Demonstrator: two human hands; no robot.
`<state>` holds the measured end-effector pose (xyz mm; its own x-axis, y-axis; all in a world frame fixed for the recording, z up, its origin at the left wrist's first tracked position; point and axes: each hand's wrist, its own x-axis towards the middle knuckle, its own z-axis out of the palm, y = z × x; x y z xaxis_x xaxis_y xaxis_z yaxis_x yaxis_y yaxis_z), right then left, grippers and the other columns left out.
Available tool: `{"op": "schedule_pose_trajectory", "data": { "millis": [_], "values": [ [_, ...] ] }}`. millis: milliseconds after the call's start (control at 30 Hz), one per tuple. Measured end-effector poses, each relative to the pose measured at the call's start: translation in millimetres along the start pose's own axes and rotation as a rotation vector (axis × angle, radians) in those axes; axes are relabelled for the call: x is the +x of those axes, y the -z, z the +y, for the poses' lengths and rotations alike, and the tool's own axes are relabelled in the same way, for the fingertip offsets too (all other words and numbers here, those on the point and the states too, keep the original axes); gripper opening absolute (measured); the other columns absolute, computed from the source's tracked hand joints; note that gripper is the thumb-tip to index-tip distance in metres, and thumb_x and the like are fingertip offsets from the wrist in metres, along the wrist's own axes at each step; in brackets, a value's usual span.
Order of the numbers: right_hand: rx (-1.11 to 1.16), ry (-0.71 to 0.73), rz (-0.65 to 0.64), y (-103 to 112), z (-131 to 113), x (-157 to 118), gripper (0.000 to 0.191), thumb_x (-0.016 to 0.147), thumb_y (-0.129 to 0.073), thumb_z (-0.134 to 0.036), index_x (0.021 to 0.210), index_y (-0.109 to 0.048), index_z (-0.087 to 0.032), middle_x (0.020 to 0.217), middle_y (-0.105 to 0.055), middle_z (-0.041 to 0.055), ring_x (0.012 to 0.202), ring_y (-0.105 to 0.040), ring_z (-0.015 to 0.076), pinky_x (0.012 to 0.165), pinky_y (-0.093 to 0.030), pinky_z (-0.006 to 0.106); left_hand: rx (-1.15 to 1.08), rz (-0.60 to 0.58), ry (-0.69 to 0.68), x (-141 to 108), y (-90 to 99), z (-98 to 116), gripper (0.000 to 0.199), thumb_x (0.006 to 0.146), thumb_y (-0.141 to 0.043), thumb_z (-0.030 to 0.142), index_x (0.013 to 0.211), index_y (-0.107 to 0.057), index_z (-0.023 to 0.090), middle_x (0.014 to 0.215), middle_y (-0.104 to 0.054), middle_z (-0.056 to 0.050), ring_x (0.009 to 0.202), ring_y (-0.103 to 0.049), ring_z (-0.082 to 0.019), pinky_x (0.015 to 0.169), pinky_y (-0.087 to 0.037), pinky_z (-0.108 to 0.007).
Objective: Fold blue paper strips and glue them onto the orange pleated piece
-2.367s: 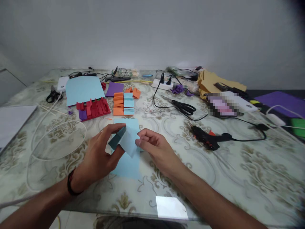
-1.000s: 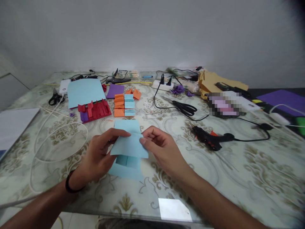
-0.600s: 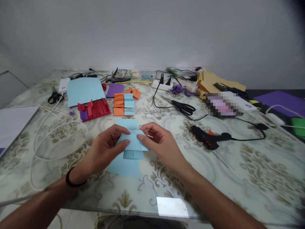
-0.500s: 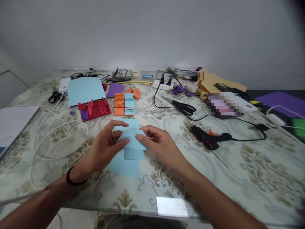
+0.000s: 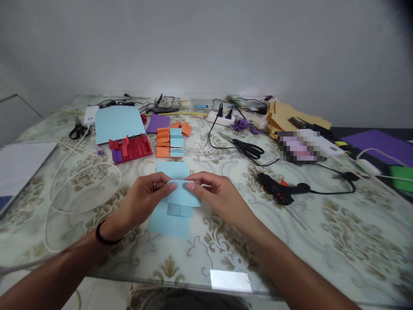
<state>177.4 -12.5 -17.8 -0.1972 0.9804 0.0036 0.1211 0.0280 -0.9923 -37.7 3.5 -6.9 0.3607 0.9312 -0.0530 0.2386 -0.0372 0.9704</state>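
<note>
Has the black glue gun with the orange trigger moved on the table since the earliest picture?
No, the black glue gun keeps its place and angle relative to the black-handled metal scissors.

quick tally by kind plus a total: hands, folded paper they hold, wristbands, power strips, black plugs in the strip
Hands: 2 (left hand, right hand)
Held folded light blue paper: 1
Dark wristband: 1
White power strip: 1
Black plugs: 2 (left plug, right plug)
Total: 7

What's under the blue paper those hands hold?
A small blue strip shows past the near edge of the held paper, with a flat blue sheet below. The rest is covered.
</note>
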Motion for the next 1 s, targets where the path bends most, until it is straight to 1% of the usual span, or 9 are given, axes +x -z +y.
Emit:
{"op": "schedule_pose_trajectory", "data": {
  "millis": [133,267,433,500,633,733,800,900,1000],
  "values": [
    [-0.036,-0.019,0.013,0.9,-1.6,-0.9,0.027,0.085,-0.077,-0.047,0.088,-0.079,-0.02,0.072,-0.068,0.0006,0.062,-0.053,0.0135,0.056,-0.039,0.026,-0.023,-0.068,0.0,-0.1,-0.5,-5.1,0.029,0.094,-0.068,0.048,0.096,-0.065,0.02,0.059,-0.04,0.008,0.053,-0.029,-0.009,0.048,-0.022,-0.023],
    [-0.055,-0.001,0.033,1.5,1.1,-5.0,0.022,0.084,-0.078,-0.042,0.08,-0.079,-0.02,0.074,-0.074,0.0022,0.064,-0.059,0.0151,0.059,-0.045,0.028,0.046,-0.052,-0.041,-1.8,-3.8,-5.3,0.033,0.097,-0.064,0.048,0.082,-0.062,0.019,0.059,-0.033,0.007,0.054,-0.027,-0.01,0.049,-0.02,-0.025],
    [-0.034,-0.033,0.068,4.9,4.7,-13.7,0.021,0.082,-0.08,-0.042,0.076,-0.08,-0.021,0.075,-0.077,0.0035,0.067,-0.062,0.0171,0.061,-0.049,0.029,0.033,-0.06,-0.067,-3.6,-8.4,-8.2,0.034,0.099,-0.062,0.044,0.077,-0.059,0.018,0.061,-0.036,0.007,0.057,-0.03,-0.01,0.051,-0.023,-0.025],
    [-0.028,-0.052,0.082,7.0,5.0,-15.7,0.021,0.081,-0.081,-0.042,0.077,-0.081,-0.022,0.076,-0.078,0.0043,0.067,-0.063,0.0179,0.06,-0.049,0.03,0.053,-0.086,-0.04,-2.9,-8.7,-9.4,0.032,0.099,-0.062,0.044,0.079,-0.059,0.018,0.061,-0.039,0.007,0.056,-0.031,-0.01,0.05,-0.024,-0.024],
    [-0.048,-0.064,0.106,11.0,6.0,-15.8,0.018,0.081,-0.08,-0.04,0.079,-0.083,-0.023,0.078,-0.079,0.005,0.065,-0.063,0.0182,0.057,-0.046,0.03,0.064,-0.222,0.079,0.6,-6.7,-10.1,0.024,0.094,-0.07,0.043,0.092,-0.064,0.02,0.064,-0.051,0.006,0.056,-0.04,-0.009,0.049,-0.029,-0.021],
    [-0.039,-0.08,0.061,13.1,8.3,-13.9,0.021,0.082,-0.08,-0.042,0.083,-0.082,-0.021,0.074,-0.075,0.0032,0.061,-0.057,0.015,0.052,-0.04,0.027,0.063,-0.222,0.094,3.1,-5.8,-10.1,0.022,0.092,-0.072,0.041,0.095,-0.067,0.02,0.066,-0.057,0.005,0.057,-0.045,-0.01,0.051,-0.034,-0.02],
    [-0.03,-0.102,0.004,14.3,10.0,-12.4,0.027,0.082,-0.079,-0.046,0.079,-0.079,-0.019,0.064,-0.066,0.0001,0.054,-0.048,0.0115,0.048,-0.031,0.025,0.075,-0.184,0.079,4.0,-6.1,-10.0,0.022,0.092,-0.072,0.041,0.094,-0.069,0.019,0.066,-0.058,0.004,0.057,-0.047,-0.01,0.051,-0.036,-0.02],
    [-0.056,-0.113,-0.014,14.9,12.0,-10.6,0.034,0.082,-0.079,-0.05,0.072,-0.076,-0.018,0.055,-0.053,-0.003,0.05,-0.036,0.0091,0.046,-0.022,0.026,0.132,-0.154,0.065,4.1,-6.9,-10.2,0.023,0.089,-0.074,0.041,0.096,-0.072,0.02,0.061,-0.048,0.006,0.054,-0.041,-0.009,0.048,-0.031,-0.02],
    [-0.069,-0.118,0.001,13.7,13.5,-10.2,0.031,0.083,-0.078,-0.047,0.073,-0.076,-0.018,0.056,-0.053,-0.0029,0.051,-0.036,0.0097,0.047,-0.023,0.026,0.238,-0.161,0.074,2.8,-6.9,-11.3,0.024,0.086,-0.077,0.044,0.094,-0.074,0.021,0.06,-0.04,0.007,0.053,-0.037,-0.009,0.047,-0.027,-0.02]
  ]
}}
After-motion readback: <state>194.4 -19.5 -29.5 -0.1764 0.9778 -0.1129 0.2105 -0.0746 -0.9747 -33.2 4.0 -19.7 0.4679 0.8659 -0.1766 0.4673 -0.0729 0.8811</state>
